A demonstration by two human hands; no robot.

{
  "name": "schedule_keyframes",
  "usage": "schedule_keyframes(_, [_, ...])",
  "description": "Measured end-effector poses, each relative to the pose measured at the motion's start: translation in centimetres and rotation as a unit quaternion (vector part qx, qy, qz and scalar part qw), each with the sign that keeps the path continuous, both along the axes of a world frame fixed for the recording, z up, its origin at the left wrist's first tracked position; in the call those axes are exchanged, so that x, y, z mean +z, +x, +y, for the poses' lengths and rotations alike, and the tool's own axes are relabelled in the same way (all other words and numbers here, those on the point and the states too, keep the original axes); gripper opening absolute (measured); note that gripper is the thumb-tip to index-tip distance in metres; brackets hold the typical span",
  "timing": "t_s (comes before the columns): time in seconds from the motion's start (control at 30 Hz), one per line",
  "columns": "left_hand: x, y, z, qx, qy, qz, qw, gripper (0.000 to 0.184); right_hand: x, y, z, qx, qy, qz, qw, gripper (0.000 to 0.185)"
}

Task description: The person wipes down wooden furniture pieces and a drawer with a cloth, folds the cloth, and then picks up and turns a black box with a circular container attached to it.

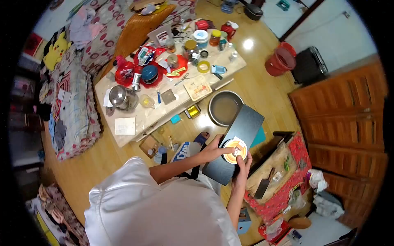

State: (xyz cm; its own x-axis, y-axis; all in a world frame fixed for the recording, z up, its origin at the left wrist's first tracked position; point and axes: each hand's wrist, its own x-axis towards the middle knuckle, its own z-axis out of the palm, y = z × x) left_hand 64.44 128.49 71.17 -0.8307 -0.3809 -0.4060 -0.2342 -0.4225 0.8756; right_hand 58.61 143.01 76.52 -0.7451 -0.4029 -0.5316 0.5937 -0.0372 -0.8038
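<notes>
A round container with an orange and white printed lid (235,151) is between my two hands, above a dark flat rectangular board (248,125). My left hand (214,150) grips the container's left side, thumb on its edge. From the lower right, my right hand (243,163) closes round the container's rim, thumb on the lid. The board lies tilted beneath the container, and what supports it is hidden. Just beyond the board's far end, a metal basin (225,108) with cloudy liquid stands on the floor.
A long table (154,119) crowded with jars, bags and small items stands ahead. To the right is a low table with a red cloth (301,151), a cutting board (254,176) and a cleaver (262,187). Red buckets (280,62) stand near wooden cabinets (340,102).
</notes>
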Motion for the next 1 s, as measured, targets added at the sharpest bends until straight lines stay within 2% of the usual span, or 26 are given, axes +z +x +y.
schedule_keyframes(0.1, [0.0, -2.4, -2.9, 0.036, 0.024, 0.006, 0.999, 0.092, 0.1, -3.7, -3.9, 0.041, 0.0, -0.007, 0.999, 0.066])
schedule_keyframes(0.13, [-0.2, -2.7, -3.7, 0.052, -0.018, -0.029, 0.998, 0.094, -0.1, -4.7, -5.1, 0.055, 0.0, -0.011, 0.998, 0.065])
schedule_keyframes(0.17, [-0.2, -2.5, -4.3, 0.083, -0.011, -0.026, 0.996, 0.095, -0.5, -5.5, -6.1, 0.079, -0.004, -0.011, 0.997, 0.065])
schedule_keyframes(0.23, [1.1, -2.5, -5.2, 0.146, -0.013, -0.059, 0.987, 0.086, -1.2, -7.3, -7.5, 0.149, -0.012, -0.035, 0.988, 0.069])
schedule_keyframes(0.33, [0.6, -2.7, -5.9, 0.235, 0.085, 0.001, 0.968, 0.067, -1.5, -9.7, -9.5, 0.244, -0.005, -0.045, 0.969, 0.07])
schedule_keyframes(0.37, [-0.6, -2.8, -5.7, 0.262, 0.079, 0.025, 0.961, 0.07, -1.4, -10.4, -10.3, 0.273, -0.008, -0.041, 0.961, 0.07])
schedule_keyframes(0.43, [0.4, -3.3, -5.5, 0.323, 0.062, 0.044, 0.943, 0.071, -0.7, -11.7, -11.3, 0.316, -0.02, -0.039, 0.948, 0.069])
schedule_keyframes(0.57, [2.4, -4.2, -4.9, 0.374, 0.039, 0.026, 0.926, 0.072, -0.3, -13.9, -13.1, 0.366, -0.054, -0.069, 0.926, 0.07])
schedule_keyframes(0.63, [2.7, -4.5, -4.7, 0.386, 0.006, 0.028, 0.922, 0.072, -0.2, -14.5, -13.9, 0.393, -0.04, -0.056, 0.917, 0.071])
schedule_keyframes(0.77, [3.2, -4.5, -5.6, 0.377, 0.013, 0.019, 0.926, 0.074, -0.2, -15.1, -15.2, 0.433, -0.01, -0.091, 0.897, 0.083])
schedule_keyframes(0.8, [3.5, -4.5, -6.0, 0.383, 0.024, 0.023, 0.923, 0.075, 0.3, -14.7, -15.7, 0.424, 0.019, -0.076, 0.902, 0.067])
schedule_keyframes(0.9, [3.9, -4.2, -8.1, 0.363, -0.007, -0.002, 0.932, 0.078, -1.7, -15.5, -17.3, 0.42, 0.062, -0.11, 0.899, 0.063])
schedule_keyframes(0.93, [3.9, -4.2, -9.0, 0.335, -0.038, -0.044, 0.94, 0.083, -2.4, -15.9, -18.0, 0.42, 0.067, -0.126, 0.896, 0.058])
schedule_keyframes(1.0, [5.1, -4.0, -10.8, 0.307, -0.034, -0.04, 0.95, 0.087, -2.5, -15.8, -18.9, 0.404, 0.054, -0.134, 0.903, 0.057])
